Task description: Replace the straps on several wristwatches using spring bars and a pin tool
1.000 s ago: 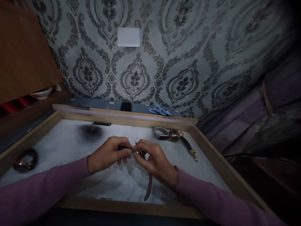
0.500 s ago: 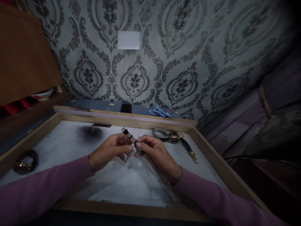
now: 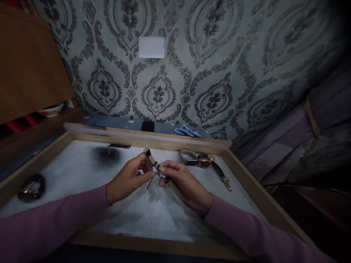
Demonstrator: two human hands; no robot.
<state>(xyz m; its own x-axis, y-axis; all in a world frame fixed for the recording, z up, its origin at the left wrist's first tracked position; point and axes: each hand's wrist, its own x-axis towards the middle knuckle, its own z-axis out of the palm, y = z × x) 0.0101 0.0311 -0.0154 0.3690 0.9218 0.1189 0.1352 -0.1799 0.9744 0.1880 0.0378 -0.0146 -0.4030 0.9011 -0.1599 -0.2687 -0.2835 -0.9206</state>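
A wristwatch with a strap dark on one face and pale on the other is held up over the white-bottomed wooden tray. My right hand closes round its case, with part of the strap running under the palm. My left hand is at the buckle end of the strap, its thumb tip beside the case. Below that thumb a thin dark stick sticks out; its exact kind is too small to tell. The watch face is mostly hidden by fingers.
The wooden tray also holds a grey-banded watch, a gold-coloured watch with a dark strap, and a dark watch at left. Behind its rim lie a blue cloth and a black flat object.
My left index finger has moved up against the buckle end of the strap. The watch has tilted slightly in my right hand, and more of its case shows.
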